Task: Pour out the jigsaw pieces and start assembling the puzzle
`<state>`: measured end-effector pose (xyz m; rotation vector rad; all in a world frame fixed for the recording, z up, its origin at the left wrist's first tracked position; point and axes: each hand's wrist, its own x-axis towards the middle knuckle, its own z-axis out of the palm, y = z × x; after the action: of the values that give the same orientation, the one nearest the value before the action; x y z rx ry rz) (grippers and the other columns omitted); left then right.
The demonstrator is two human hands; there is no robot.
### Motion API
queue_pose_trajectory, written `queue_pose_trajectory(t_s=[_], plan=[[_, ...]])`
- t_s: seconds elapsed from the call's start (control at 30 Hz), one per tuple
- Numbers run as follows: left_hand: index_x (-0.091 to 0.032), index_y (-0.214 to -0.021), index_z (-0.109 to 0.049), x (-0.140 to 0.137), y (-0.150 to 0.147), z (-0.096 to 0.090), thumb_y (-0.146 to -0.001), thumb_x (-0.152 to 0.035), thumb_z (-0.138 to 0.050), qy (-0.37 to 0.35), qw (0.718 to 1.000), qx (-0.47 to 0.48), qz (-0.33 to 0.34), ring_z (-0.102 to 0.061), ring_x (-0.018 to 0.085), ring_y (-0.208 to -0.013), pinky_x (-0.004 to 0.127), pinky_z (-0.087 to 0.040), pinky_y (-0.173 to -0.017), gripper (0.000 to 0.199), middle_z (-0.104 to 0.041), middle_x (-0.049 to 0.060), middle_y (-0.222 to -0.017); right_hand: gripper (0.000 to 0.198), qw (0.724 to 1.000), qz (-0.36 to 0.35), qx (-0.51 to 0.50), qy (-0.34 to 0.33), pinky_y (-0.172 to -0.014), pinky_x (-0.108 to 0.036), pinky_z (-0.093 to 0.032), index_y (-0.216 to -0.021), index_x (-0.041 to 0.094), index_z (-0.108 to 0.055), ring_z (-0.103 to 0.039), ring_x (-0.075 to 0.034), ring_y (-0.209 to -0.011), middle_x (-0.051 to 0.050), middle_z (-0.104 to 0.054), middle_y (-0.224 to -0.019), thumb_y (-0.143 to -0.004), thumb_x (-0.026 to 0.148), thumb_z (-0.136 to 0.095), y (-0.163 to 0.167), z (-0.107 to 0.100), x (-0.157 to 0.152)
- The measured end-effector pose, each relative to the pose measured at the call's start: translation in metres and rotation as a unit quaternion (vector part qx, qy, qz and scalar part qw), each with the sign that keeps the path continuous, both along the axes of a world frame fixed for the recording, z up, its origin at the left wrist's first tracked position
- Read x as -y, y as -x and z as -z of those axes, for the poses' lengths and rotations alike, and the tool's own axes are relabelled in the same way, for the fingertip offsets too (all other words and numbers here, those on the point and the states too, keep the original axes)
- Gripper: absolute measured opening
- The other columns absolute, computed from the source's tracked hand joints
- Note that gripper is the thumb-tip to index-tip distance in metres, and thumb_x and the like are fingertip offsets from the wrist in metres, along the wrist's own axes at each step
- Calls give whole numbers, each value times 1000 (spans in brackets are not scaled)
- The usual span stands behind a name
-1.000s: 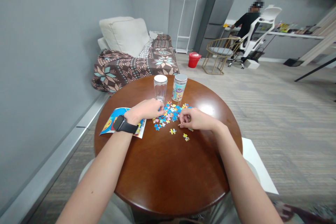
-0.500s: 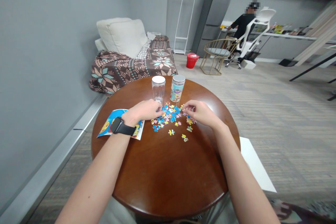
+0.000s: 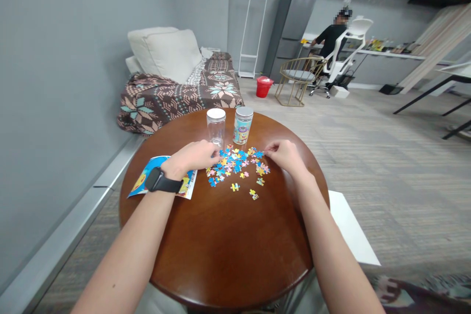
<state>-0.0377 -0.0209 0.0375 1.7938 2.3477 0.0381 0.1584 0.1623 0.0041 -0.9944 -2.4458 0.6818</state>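
- Looking from our head, we see our right hand [image 3: 284, 155] has moved to the right edge of the puzzle pieces [image 3: 237, 163].
- More show on the table [image 3: 231, 245], so we can see them better.
- Our left hand [image 3: 196, 155] curls at the left edge.
- We can't tell if either hand pinches one.

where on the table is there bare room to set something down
Widest: the table between the nearest loose puzzle piece and the near edge. Smaller: right of the patterned jar, beyond the right hand. Crowded: the middle, with the puzzle pile, and the left, with the picture sheet.
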Motion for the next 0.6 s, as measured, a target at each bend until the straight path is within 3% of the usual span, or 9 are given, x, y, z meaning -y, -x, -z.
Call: queue_pose_trajectory(t_s=[0.3, 0.43, 0.5, 0.6], plan=[[-21, -84, -66, 1, 3, 1, -88, -45, -40, 16, 999, -24, -23, -63, 20, -73, 27, -38, -58, 35, -71, 8, -85, 13, 997, -14, 71, 14, -60, -26, -46, -69, 19, -78, -65, -19, -61, -4, -69, -58, -74, 19, -66, -3, -4, 2], [-21, -85, -65, 1, 4, 1, -88, -46, -40, 23, 999, -27, -24, -63, 20, -73, 27, -36, -57, 36, -71, 8, -86, 33, 995, -36, 92, 10, -55, -25, -41, -57, 16, -71, -61, -16, -57, -4, -61, -49, -82, 34, -62, -3, -6, 3], [-21, -85, -65, 1, 3, 0, -88, -46, -40, 24, 999, -27, -21, -63, 21, -73, 27, -36, -57, 36, -71, 8, -86, 30, 997, -40, 72, 0, -62, -26, -44, -66, 16, -74, -63, -17, -64, -5, -67, -60, -85, 33, -59, 0, -3, 2], [-21, -88, -66, 1, 2, -1, -88, -46, -40, 27, 999, -27, -25, -64, 22, -75, 28, -38, -58, 36, -71, 9, -88, 25, 995, -86, 19, -47, -83, -29, -49, -102, 17, -74, -65, -19, -89, -10, -71, -102, -86, 21, -56, 6, 8, 0]])
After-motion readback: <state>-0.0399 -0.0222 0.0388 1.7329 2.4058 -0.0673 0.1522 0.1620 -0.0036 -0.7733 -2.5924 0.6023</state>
